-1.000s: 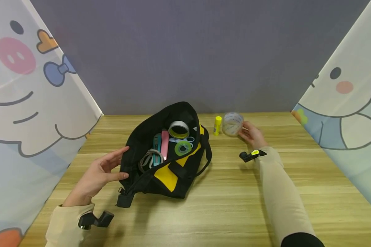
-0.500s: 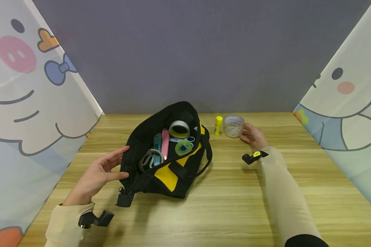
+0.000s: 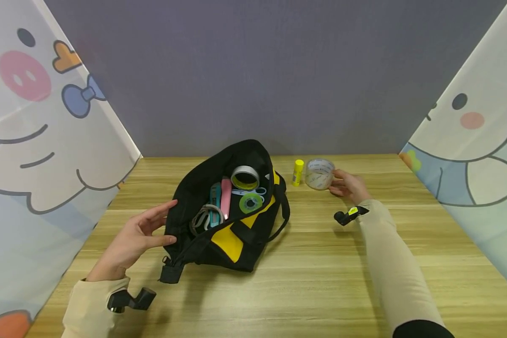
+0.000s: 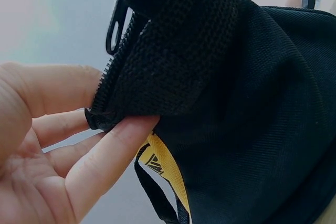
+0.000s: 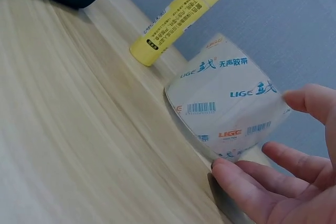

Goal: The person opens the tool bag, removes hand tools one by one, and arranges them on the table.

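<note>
In the head view a black and yellow bag lies with its top spread apart. Several items are inside: a roll of tape, a green disc-shaped tape, scissors, a pink slim item, a teal utility knife and a coiled cable. My left hand pinches the bag's zippered edge between thumb and fingers. On the right, my right hand holds a clear packing tape roll lightly by its right side, fingertips and thumb at its edges.
A yellow glue stick stands upright between the bag and the tape roll. The wooden table ends at a grey back wall. Printed cartoon panels flank it on both sides.
The right hand has shifted slightly to the right and its fingertips have drawn back toward the tape roll's edge. The roll has moved very little. The left hand and bag are still.
</note>
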A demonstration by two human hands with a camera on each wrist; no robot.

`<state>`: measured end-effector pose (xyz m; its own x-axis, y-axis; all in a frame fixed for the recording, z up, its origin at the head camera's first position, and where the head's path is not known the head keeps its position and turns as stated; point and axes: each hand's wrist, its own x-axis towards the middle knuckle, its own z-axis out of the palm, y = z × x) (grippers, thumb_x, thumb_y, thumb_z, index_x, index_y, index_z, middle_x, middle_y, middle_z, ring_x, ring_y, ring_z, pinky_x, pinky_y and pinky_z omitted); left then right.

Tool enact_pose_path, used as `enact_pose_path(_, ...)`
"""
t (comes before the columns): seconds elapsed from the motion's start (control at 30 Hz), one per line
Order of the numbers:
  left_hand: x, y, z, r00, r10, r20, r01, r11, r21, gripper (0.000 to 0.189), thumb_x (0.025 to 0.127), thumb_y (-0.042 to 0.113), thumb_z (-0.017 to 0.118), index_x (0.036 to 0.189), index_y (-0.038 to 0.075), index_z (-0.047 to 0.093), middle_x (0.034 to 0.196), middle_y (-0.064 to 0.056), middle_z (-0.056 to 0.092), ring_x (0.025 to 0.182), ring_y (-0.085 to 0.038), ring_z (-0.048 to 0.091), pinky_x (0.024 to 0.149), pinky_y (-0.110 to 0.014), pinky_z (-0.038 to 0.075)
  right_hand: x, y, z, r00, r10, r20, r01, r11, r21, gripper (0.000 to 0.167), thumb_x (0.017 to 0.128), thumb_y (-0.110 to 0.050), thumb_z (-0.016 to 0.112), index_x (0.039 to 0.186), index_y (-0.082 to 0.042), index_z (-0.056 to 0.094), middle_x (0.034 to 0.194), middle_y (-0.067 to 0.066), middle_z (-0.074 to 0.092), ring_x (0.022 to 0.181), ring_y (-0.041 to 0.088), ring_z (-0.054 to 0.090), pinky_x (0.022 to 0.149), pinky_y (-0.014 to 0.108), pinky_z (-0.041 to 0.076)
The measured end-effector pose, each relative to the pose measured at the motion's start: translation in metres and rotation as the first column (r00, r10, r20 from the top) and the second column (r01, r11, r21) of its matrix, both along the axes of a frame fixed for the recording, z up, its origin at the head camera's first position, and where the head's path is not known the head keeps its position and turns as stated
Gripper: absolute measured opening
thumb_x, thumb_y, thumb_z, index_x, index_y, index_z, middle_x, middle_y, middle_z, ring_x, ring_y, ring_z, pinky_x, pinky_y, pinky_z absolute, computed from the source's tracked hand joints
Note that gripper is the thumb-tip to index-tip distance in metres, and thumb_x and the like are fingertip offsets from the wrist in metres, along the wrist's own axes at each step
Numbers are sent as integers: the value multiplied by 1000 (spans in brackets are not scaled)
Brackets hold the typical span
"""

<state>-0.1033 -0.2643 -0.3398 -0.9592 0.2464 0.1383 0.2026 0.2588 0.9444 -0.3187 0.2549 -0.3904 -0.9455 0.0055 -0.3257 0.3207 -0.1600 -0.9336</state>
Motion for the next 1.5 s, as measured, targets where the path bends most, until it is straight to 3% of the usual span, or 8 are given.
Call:
enact_pose_path(0.13,1,1,1,1000,12,11,-12,1000,-10,77,86,-2,74,154,13,41,158,-17,29,120,3,51,89,-21,51,0,-1,1,1000,19,-14,-18,996,86,64,100,-20,59,149,10,31,83,6,67,74,14,71,77,28,57)
enact_pose_path(0.27,2,2,2,1000,20,20,-20,1000,-20,78,86,-1,75,154,12,40,158,-14,32,119,2,52,88,-22,52,0,0,4,1000,-3,-16,5,994,114,70,99,-21,60,151,10,26,87,6,63,69,12,69,77,28,58)
enact_pose_path(0.53,-1,3,0,1000,-4,-7,4,1000,0,77,85,-3,75,153,11,42,148,7,44,118,0,54,87,-21,52,5,-6,34,986,-22,-166,46,989,143,44,98,-18,63,132,7,49,83,4,62,64,11,68,68,25,58)
enact_pose_path(0.67,-4,3,0,999,-33,-22,33,999,17,77,85,-5,74,153,10,42,144,13,45,118,-2,54,86,-23,53,11,-17,60,960,37,-278,7,988,157,30,99,-16,61,121,3,54,86,3,64,70,12,68,69,24,58)
enact_pose_path(0.9,-3,2,0,1000,-13,-4,13,1000,13,77,85,-4,74,153,12,42,145,12,43,117,-1,54,87,-22,52,19,-58,99,920,183,-345,-105,966,235,39,100,-15,61,130,9,54,88,4,66,73,15,68,75,30,58)
enact_pose_path(1.03,-1,2,-1,1000,4,9,-4,1000,-3,77,86,-2,75,154,12,41,149,7,41,117,1,53,88,-21,51,21,-82,109,892,285,-350,-196,943,269,41,101,-12,59,133,12,53,90,5,66,77,16,68,82,36,57)
enact_pose_path(1.2,-1,2,-1,1000,16,13,-16,999,-28,77,86,1,75,154,14,41,154,-1,37,118,3,51,89,-19,50,21,-109,120,849,359,-388,-247,919,309,36,98,-8,62,128,11,57,90,7,67,77,18,67,79,34,58)
enact_pose_path(1.5,-2,0,-4,1000,-6,2,6,1000,5,77,86,-3,74,154,13,41,148,10,41,118,3,52,88,-20,51,24,-162,139,794,462,-394,-321,870,373,27,96,-5,64,120,9,64,108,25,66,81,28,67,74,33,58)
